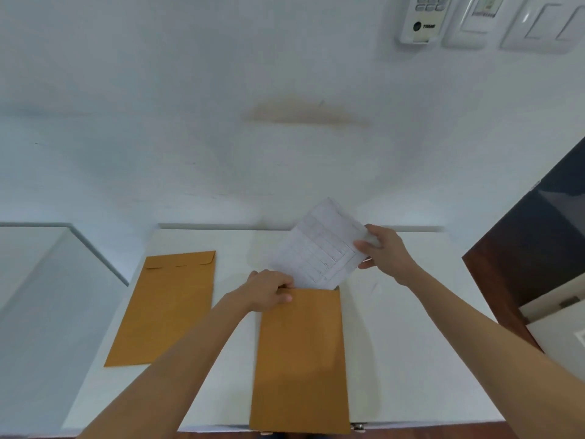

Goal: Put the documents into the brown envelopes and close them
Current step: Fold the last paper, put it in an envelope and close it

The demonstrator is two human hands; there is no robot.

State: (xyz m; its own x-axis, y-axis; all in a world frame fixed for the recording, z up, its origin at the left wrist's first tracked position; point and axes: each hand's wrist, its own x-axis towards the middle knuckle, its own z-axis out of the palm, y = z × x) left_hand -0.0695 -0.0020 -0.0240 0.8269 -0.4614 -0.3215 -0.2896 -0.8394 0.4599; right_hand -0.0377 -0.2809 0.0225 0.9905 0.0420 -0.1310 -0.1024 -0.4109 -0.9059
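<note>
Brown envelope (pixel 300 359) mouth open, printed document (pixel 319 248) tilted, partly inserted

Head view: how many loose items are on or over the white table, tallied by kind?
Brown paper envelopes: 2, one lying flat at left, one held open by the left hand at centre
White printed document sheets: 1 visible, held by the right hand
Total: 3
</note>
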